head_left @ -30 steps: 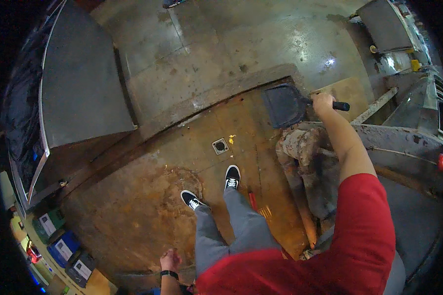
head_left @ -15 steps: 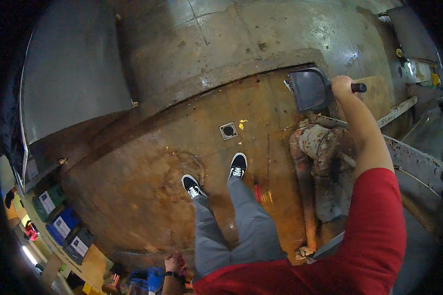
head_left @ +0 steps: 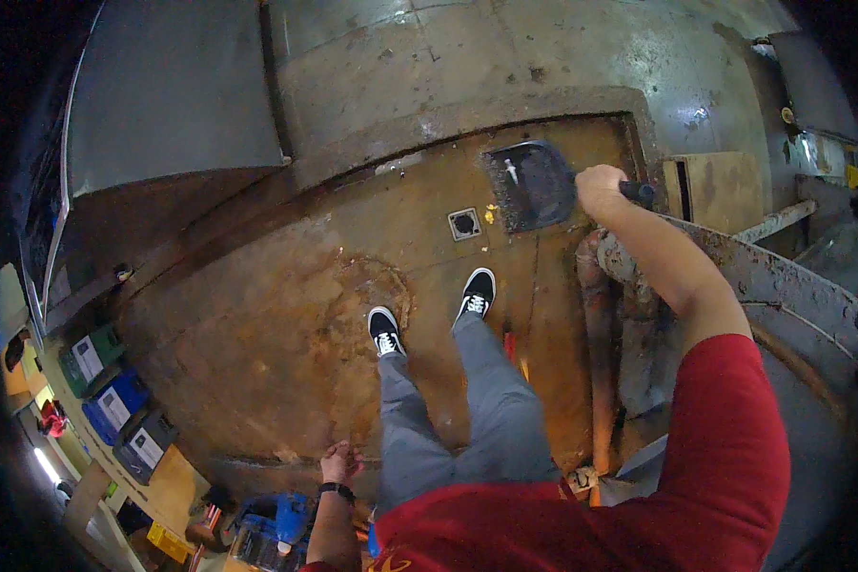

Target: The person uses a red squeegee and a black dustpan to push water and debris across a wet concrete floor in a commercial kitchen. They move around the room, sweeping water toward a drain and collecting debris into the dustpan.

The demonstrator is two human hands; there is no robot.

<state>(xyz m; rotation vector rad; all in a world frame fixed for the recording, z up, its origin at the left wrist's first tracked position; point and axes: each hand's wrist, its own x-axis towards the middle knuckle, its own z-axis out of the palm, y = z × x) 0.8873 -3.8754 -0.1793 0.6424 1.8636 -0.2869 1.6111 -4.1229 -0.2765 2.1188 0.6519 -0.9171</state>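
Note:
My right hand (head_left: 601, 189) is wrapped round the handle of a black dustpan (head_left: 543, 186). The pan is low over the stained floor, with its wide lip toward the left. A small whitish scrap (head_left: 511, 172) shows inside it. Just left of the pan, a crumpled yellow scrap (head_left: 491, 214) lies beside a square floor drain (head_left: 463, 225). My left hand (head_left: 338, 462), with a dark band at the wrist, hangs low by my left leg. Its fingers are curled in, and I see nothing in them.
A raised concrete edge (head_left: 429, 133) borders the floor ahead. Rusty pipes (head_left: 596, 315) and a peeling metal beam (head_left: 782, 262) stand at the right. A grey panel (head_left: 172, 86) is at far left, several bins (head_left: 114, 405) below it. A blue power tool (head_left: 291, 515) sits lower left.
The dustpan has swung left, closer to the drain and yellow scrap, and its inside now faces up more. My left hand has come up a little. The whole view has shifted slightly.

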